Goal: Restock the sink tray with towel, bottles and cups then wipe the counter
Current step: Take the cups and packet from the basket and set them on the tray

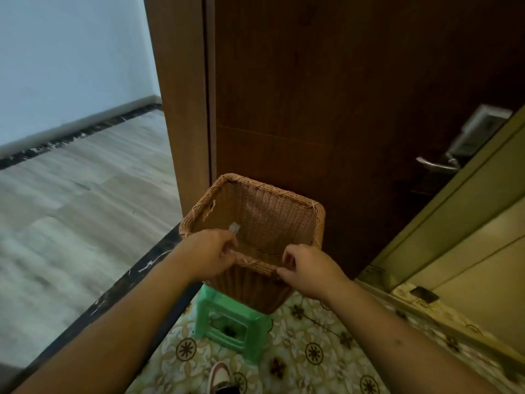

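A tall woven wicker basket [264,211] stands on a small green plastic stool [227,328] in front of a dark wooden door. My left hand [208,253] grips the basket's near rim at the left, and a small pale clear scrap [234,229] sticks up by its fingers. My right hand [309,270] grips the near rim at the right, fingers curled over the edge. The basket's inside looks bare as far as I can see. No towel, bottles, cups or sink tray are in view.
The dark door [341,95] has a metal lever handle [436,165] at the right. A yellowish door or panel [468,237] stands open on the right. Patterned floor tiles [312,351] lie underfoot, with a wood-look floor [71,194] beyond a black threshold at left. A shoe [220,376] shows below.
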Tool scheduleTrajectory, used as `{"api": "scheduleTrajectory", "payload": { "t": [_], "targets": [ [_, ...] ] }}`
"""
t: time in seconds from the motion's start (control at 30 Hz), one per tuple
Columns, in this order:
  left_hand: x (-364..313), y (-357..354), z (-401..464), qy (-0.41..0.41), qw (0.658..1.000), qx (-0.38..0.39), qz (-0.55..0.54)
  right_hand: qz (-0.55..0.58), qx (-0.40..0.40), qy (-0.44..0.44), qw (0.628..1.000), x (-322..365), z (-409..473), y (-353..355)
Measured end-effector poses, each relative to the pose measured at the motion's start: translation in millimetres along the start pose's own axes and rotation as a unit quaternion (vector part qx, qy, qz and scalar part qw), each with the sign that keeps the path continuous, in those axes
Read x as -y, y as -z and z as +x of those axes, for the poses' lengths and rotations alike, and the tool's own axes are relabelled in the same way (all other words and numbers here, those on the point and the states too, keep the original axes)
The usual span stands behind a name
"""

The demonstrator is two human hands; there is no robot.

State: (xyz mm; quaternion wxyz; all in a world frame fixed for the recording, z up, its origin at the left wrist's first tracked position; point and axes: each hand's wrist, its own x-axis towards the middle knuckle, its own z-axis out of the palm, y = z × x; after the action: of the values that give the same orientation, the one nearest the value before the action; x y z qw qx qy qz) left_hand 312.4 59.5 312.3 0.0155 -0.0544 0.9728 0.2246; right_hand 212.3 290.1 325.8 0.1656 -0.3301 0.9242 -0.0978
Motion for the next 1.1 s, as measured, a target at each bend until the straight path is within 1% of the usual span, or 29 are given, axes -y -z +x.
{"api": "scheduleTrajectory", "payload": {
  "t": [0.13, 0.27, 0.37, 0.47, 0.5, 0.6, 0.67, 0.77, 0.83, 0.93, 1.03, 1.1],
  "targets": [
    [48.9, -2.4, 69.9, 0.019, 0.999, 0.021, -0.021, 0.018, 0.021, -0.029, 0.999, -16.4, 67.2, 2.8],
    [97.8, -10.8, 118.6, 0.058, 0.997, 0.049, -0.01, 0.058, 0.054, -0.067, 0.995, -33.4, 123.1, -14.9],
    [118.7, -25.3, 141.3, 0.081, 0.994, 0.078, -0.005, 0.087, 0.093, -0.091, 0.988, -42.9, 153.2, -36.6],
    [128.6, -48.9, 157.7, 0.087, 0.993, 0.084, 0.011, 0.107, 0.134, -0.103, 0.98, -52.2, 180.2, -57.2],
    [131.2, -56.4, 163.5, 0.084, 0.992, 0.097, 0.008, 0.109, 0.146, -0.104, 0.978, -55.6, 189.7, -63.9],
    [140.3, -77.2, 183.7, 0.081, 0.977, 0.195, 0.023, 0.109, 0.183, -0.103, 0.972, -65.0, 218.7, -85.2],
    [145.9, -88.5, 195.3, 0.124, 0.968, 0.215, 0.019, 0.108, 0.206, -0.097, 0.968, -69.5, 238.4, -101.2],
    [154.9, -105.9, 211.2, 0.217, 0.949, 0.227, -0.03, 0.109, 0.224, -0.089, 0.964, -73.9, 267.4, -128.3],
    [160.8, -117.6, 220.0, 0.265, 0.933, 0.236, -0.057, 0.118, 0.247, -0.095, 0.957, -74.8, 286.4, -146.5],
    [166.7, -138.9, 232.6, 0.325, 0.922, 0.202, -0.062, 0.127, 0.277, -0.104, 0.947, -77.1, 310.2, -172.7],
    [169.3, -162.6, 245.9, 0.398, 0.891, 0.214, -0.047, 0.14, 0.286, -0.106, 0.942, -82.0, 329.0, -197.0],
    [173.9, -181.0, 254.2, 0.439, 0.87, 0.216, -0.061, 0.159, 0.288, -0.124, 0.936, -84.9, 340.9, -212.6]
  ]
}}
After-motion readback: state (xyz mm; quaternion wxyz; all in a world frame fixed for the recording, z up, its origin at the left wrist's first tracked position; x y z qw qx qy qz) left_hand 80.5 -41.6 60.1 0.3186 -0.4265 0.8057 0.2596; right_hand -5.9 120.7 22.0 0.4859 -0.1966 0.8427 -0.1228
